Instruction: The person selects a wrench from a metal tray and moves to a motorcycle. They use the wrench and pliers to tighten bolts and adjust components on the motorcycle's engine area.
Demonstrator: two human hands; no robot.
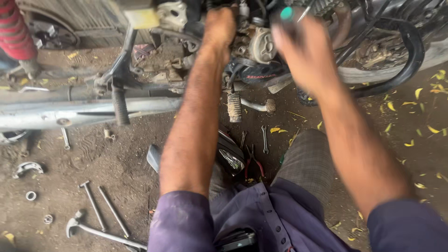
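Note:
My left hand (218, 28) reaches up into the motorcycle engine (259, 44), fingers hidden among the engine parts. Blurred with motion, my right hand (301, 46) is closed around a screwdriver with a green handle (286, 13), its metal shaft pointing up to the right beside the engine. The motorcycle's silver exhaust pipe (70, 112) runs along the left, with a footpeg (234, 106) hanging below the engine.
On the dirt ground lie a spanner (264, 139), red-handled pliers (254, 161), T-handle wrenches (93, 205), a hammer-like tool (74, 225), small rings and a black cover (231, 154). Another person's red sleeve (14, 32) is at top left. Yellow leaves scatter right.

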